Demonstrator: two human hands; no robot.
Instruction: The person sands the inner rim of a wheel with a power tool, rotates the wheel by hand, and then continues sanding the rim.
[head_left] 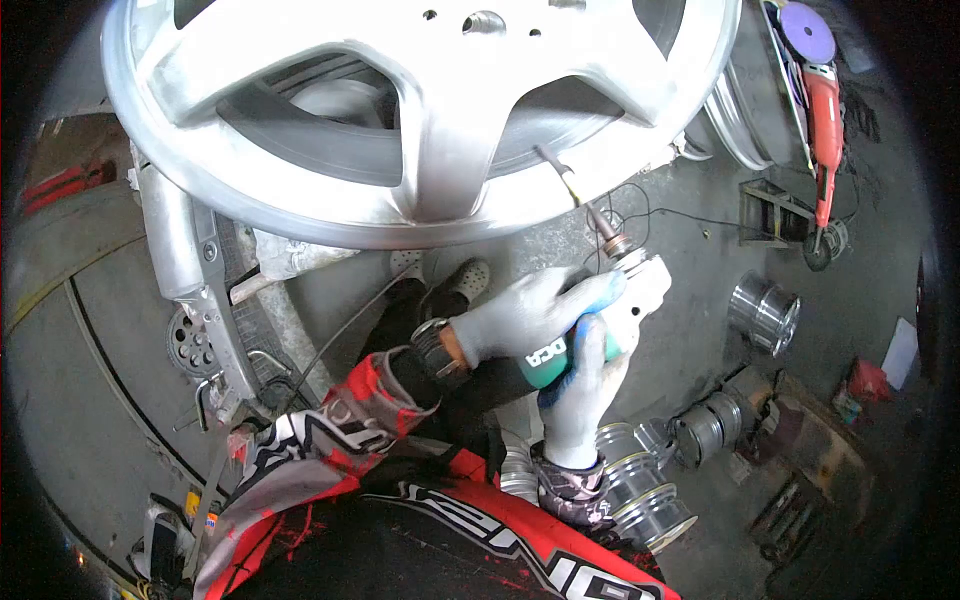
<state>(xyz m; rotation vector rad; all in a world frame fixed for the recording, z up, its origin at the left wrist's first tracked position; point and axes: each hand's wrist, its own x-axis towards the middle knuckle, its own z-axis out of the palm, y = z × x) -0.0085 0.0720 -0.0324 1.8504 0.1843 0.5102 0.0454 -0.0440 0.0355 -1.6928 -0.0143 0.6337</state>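
Observation:
A large silver spoked wheel rim (450,130) fills the top of the view. My left hand (520,315), in a grey-white glove with a dark watch at the wrist, is closed over the body of a green and white power tool (547,366). Below the tool's head, my right hand (590,400), gloved in white with blue fingertips, wraps round the same tool. The tool's long thin shaft points up and left, its tip (543,152) over the rim's lower right edge, beside an opening between spokes. Whether the tip touches the metal cannot be told.
A red power tool with a purple disc (824,120) hangs at the upper right. Several small metal rims (640,480) lie at the lower right. A metal stand arm (228,335) is at the left. A cable (690,212) runs across the floor at the right.

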